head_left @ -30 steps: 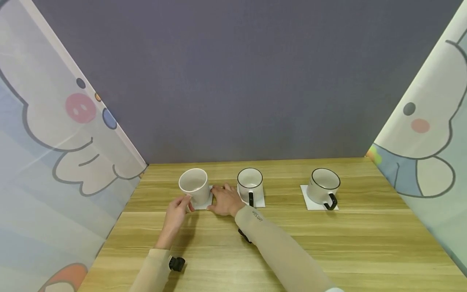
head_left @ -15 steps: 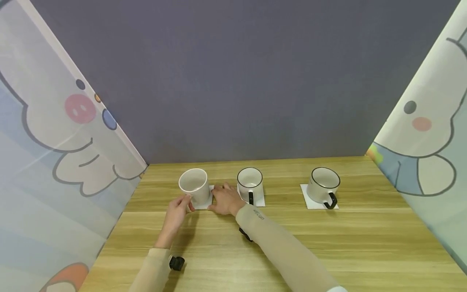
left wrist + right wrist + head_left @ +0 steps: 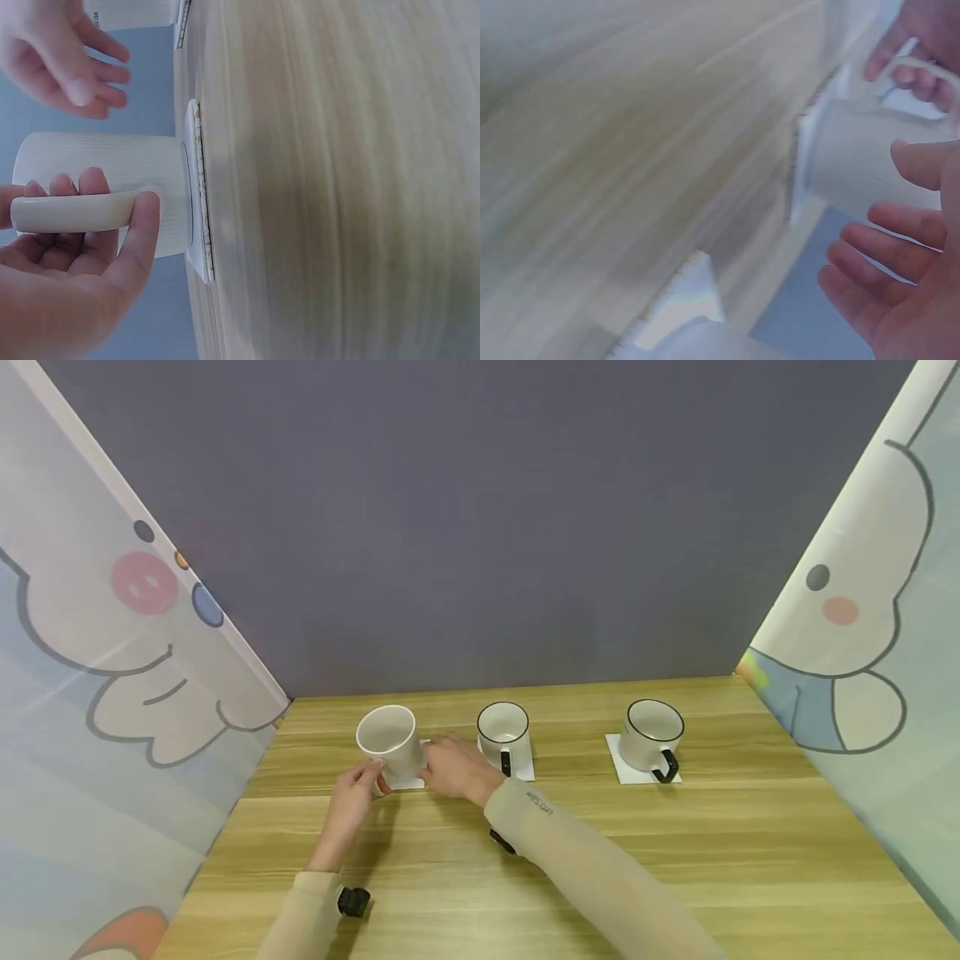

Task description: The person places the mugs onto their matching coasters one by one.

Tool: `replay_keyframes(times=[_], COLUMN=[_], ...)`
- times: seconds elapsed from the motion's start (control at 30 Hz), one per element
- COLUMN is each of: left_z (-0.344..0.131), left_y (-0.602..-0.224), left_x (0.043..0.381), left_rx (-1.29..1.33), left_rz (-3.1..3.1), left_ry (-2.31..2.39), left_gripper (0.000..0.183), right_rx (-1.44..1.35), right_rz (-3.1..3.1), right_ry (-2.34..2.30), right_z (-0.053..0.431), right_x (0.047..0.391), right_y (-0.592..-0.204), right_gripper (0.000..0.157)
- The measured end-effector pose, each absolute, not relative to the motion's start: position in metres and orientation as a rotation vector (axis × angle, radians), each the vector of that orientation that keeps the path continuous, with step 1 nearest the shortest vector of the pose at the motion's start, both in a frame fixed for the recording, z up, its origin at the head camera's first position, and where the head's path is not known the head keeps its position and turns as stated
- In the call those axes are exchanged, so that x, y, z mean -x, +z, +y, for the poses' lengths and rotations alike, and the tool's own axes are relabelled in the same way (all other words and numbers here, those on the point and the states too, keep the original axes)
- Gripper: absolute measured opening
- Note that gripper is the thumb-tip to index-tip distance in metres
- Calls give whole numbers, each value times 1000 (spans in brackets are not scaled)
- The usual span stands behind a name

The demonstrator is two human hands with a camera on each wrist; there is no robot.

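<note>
A plain white mug (image 3: 403,758) stands at the left on a square white coaster (image 3: 411,784). My left hand (image 3: 349,806) holds it by its white handle (image 3: 71,214), fingers passed through the loop, as the left wrist view shows. Beside the mug, on its right, is my right hand (image 3: 459,768); it holds nothing. In the right wrist view its fingers (image 3: 900,240) are spread and relaxed, with the mug's ribbed side beyond the thumb. The coaster's edge (image 3: 201,172) lies flat on the table in the left wrist view.
Right of my right hand, a white mug (image 3: 495,745) with a dark rim and black handle sits on a coaster (image 3: 525,770). A similar mug (image 3: 647,743) stands farther right on another coaster (image 3: 619,763). Behind the wooden table (image 3: 675,860) rises a dark grey panel (image 3: 480,527).
My right hand has come away from the coaster's right edge, its fingers drawn back. My left hand keeps hold of the mug handle. The head view has turned slightly to the right.
</note>
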State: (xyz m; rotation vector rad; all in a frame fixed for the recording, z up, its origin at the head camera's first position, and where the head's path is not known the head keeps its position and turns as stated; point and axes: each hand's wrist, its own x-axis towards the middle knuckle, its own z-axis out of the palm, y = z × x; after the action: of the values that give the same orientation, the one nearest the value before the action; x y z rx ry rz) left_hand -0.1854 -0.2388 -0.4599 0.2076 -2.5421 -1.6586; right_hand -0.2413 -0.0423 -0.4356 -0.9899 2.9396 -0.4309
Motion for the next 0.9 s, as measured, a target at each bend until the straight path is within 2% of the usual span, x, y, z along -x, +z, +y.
replay_keyframes(times=[0.23,0.4,0.57,0.63,0.73,0.9], left_z=[-240,-239,-233,-231,-230,-233], left_y=[-459,-457,-457,-457,-456,-451], left_x=[187,186,184,183,180,175], left_rx=[-176,-226,-258,-274,-307,-307], left_rz=[-2536,-2476,-2417,-2402,-2439,-2593], left_ry=[-1701,-1783,-1818,-1824,-1735,-1295], left_gripper=[49,46,39,37,38,42], right_rx=[1056,1131,1158,1141,1108,1075], right_rz=[2916,2969,3010,3028,3068,3123], right_ry=[-515,-509,-541,-583,-670,-780], right_z=[-32,-16,6,17,35,63], right_x=[228,216,203,198,192,187], right_y=[-409,-397,-393,-392,-392,-395], right_gripper=[19,28,24,28,33,29])
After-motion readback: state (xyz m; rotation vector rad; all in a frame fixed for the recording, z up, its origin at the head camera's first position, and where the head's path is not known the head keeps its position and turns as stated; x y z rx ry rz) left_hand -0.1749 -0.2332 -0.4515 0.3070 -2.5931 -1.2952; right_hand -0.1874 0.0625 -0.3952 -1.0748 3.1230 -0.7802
